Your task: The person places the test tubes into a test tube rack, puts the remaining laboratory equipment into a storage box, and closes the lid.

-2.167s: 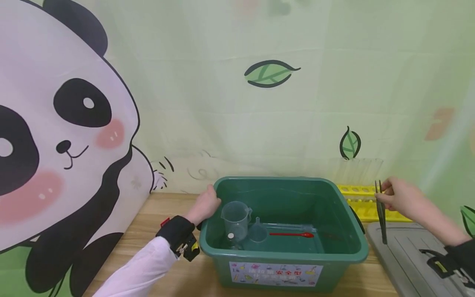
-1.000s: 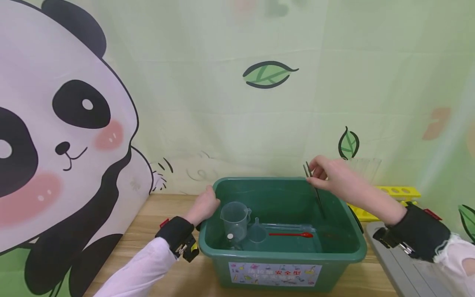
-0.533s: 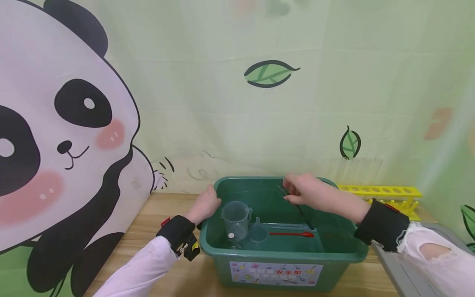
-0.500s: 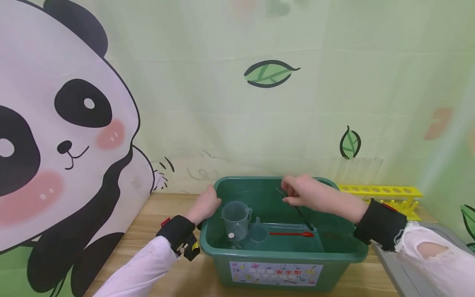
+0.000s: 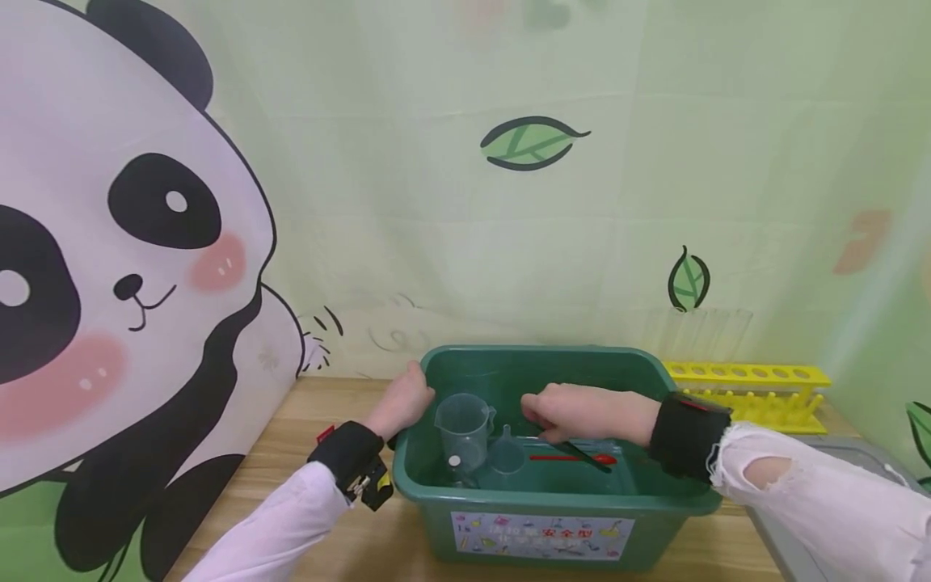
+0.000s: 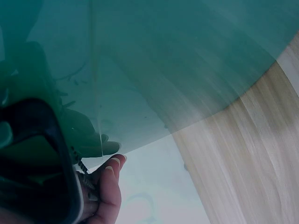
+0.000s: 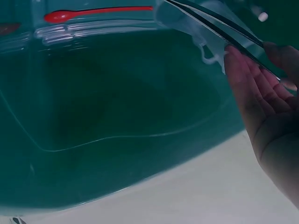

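My right hand is down inside a green plastic tub, pinching a pair of dark tweezers between thumb and fingers. In the head view the tweezers slant across a red spoon lying on the tub floor. The right wrist view shows the two tweezer arms slightly apart, with the fingers on one side and the thumb on the other. My left hand grips the tub's left end at its rim; the fingertips show beside the black handle in the left wrist view.
Inside the tub are a clear measuring cup, a clear funnel, a small white-capped bottle and clear tubes. A yellow rack with test tubes stands behind right. A grey board lies at right on the wooden table.
My right hand has carried the tweezers left from beside the yellow rack, over the tub's rim and down into it. The tweezers now lie flatter. My left hand has stayed put.
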Action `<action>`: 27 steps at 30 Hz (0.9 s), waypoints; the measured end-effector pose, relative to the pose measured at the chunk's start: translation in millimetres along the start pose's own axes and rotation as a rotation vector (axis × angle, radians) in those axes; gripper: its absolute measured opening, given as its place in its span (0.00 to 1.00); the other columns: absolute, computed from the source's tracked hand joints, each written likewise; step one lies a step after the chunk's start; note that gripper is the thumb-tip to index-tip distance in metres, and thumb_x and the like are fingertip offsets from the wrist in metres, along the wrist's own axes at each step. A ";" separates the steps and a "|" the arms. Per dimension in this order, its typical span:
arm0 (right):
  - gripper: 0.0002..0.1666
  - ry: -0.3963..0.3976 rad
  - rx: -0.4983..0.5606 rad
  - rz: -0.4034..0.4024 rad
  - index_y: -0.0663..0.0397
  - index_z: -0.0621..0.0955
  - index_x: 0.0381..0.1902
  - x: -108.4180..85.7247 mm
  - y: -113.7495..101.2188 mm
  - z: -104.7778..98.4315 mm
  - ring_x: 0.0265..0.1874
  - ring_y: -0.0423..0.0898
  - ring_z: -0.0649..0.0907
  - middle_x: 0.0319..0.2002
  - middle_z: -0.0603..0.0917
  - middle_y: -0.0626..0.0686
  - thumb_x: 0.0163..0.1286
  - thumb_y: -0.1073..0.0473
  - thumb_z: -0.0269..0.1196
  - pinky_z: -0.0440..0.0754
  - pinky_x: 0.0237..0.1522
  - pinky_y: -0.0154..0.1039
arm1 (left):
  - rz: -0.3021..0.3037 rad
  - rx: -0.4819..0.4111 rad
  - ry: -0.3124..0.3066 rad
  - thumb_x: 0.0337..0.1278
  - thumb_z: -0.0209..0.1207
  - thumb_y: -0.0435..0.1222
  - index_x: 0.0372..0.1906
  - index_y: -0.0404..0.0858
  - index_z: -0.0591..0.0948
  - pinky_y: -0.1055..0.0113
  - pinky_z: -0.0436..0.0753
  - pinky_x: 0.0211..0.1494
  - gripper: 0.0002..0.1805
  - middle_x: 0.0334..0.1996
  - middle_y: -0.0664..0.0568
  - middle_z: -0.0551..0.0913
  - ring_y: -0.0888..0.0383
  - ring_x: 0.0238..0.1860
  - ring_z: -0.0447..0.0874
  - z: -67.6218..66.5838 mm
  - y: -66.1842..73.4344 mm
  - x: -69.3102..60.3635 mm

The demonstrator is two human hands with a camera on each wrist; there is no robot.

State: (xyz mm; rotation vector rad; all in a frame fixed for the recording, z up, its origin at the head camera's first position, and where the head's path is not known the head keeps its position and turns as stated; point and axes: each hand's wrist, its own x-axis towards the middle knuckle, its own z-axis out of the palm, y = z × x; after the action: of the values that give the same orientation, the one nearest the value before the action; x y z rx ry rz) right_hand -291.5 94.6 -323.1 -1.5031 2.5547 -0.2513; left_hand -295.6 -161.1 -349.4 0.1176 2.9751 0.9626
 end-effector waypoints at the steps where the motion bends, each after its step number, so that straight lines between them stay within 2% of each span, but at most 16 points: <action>1: 0.11 -0.013 -0.015 0.002 0.53 0.71 0.28 1.3 -0.1 1.3 0.15 0.35 0.67 0.14 0.64 0.43 0.57 0.63 0.65 0.68 0.23 0.30 | 0.003 0.000 0.000 0.57 0.44 0.28 0.59 0.19 0.54 0.58 0.77 0.34 0.26 0.39 0.34 0.71 0.48 0.34 0.73 0.1 0.0 0.3; 8: 0.11 -0.071 -0.144 -0.003 0.53 0.72 0.29 11.4 1.1 10.9 0.15 0.36 0.68 0.16 0.66 0.42 0.55 0.63 0.66 0.66 0.22 0.29 | 0.059 -0.008 0.021 0.55 0.43 0.26 0.58 0.16 0.53 0.58 0.78 0.31 0.27 0.37 0.33 0.72 0.48 0.33 0.75 0.2 -1.4 0.5; 11: 0.11 -0.102 -0.178 0.006 0.55 0.72 0.29 15.9 1.5 15.2 0.14 0.36 0.66 0.15 0.65 0.44 0.56 0.65 0.66 0.63 0.21 0.29 | 0.053 -0.008 0.017 0.55 0.43 0.27 0.57 0.17 0.54 0.58 0.78 0.32 0.26 0.37 0.34 0.72 0.49 0.33 0.74 0.1 -0.8 0.0; 21: 0.11 -0.177 -0.308 -0.027 0.53 0.74 0.32 27.2 8.1 29.9 0.16 0.36 0.72 0.17 0.68 0.42 0.55 0.60 0.67 0.69 0.23 0.27 | 0.038 -0.014 0.011 0.56 0.43 0.27 0.58 0.18 0.54 0.59 0.78 0.32 0.26 0.38 0.34 0.71 0.49 0.33 0.74 0.4 0.3 -1.3; 27: 0.08 -0.225 -0.417 -0.053 0.53 0.76 0.34 31.6 19.1 43.3 0.15 0.36 0.71 0.17 0.69 0.43 0.58 0.61 0.65 0.67 0.20 0.29 | 0.032 -0.039 0.005 0.56 0.43 0.27 0.59 0.18 0.52 0.58 0.79 0.32 0.27 0.40 0.33 0.71 0.48 0.34 0.75 -0.1 -0.4 -1.6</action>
State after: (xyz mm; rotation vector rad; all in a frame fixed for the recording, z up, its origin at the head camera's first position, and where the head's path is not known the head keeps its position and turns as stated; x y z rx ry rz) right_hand -313.0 73.5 -371.4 -1.6202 2.4863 0.4485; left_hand -294.1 -161.5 -349.6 0.1633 2.9664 1.0249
